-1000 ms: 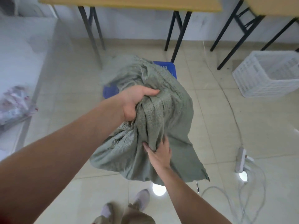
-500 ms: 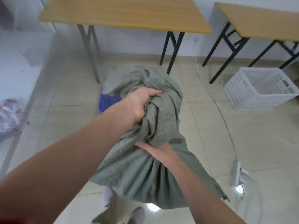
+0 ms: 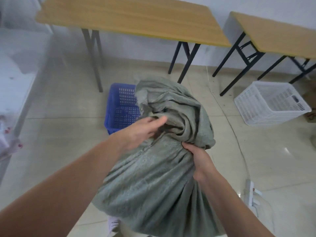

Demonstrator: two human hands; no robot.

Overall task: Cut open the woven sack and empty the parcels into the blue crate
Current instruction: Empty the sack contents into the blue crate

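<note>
Right hand (image 3: pixel 196 158): fingers curled tight, clamping a bunched neck of the woven sack (image 3: pixel 153 182), fingertips sunk in the gathers.
Left hand (image 3: pixel 142 130): fingers straight and close together, motion-blurred, laid against a rolled fold just up-left of the right fingers. Can't tell if the tips hook any cloth.

Sack hangs between both hands, in front of the person. Its top bulge sits beyond both sets of fingers and overlaps the right side of the blue crate (image 3: pixel 121 106). Whether sack and crate touch, can't tell.

Clearances:
- Blue crate just beyond the left fingertips, its left rim and near wall exposed.
- Left of the left fingers: open floor (image 3: pixel 65 134).
- Beyond the crate: the black legs of the left table (image 3: pixel 128 17), close to the crate's far corners.
- Right of the right fingers: open tile, then a thin cable (image 3: pixel 239 146) running down to a power strip (image 3: pixel 250 192).
- White crate (image 3: pixel 271 103) well apart, beyond-right, beside the legs of the right table (image 3: pixel 273 35).

Materials:
- Sack: grey-green coarse weave, limp, deeply creased, with a frayed stitched seam right under the left fingers.
- Blue crate: rigid plastic, rectangular, walls perforated in a slot grid.
- White crate: lattice plastic.
- Tables: wood-look tops on black folding metal legs.
- Floor: glossy beige tile with glare spots.
</note>
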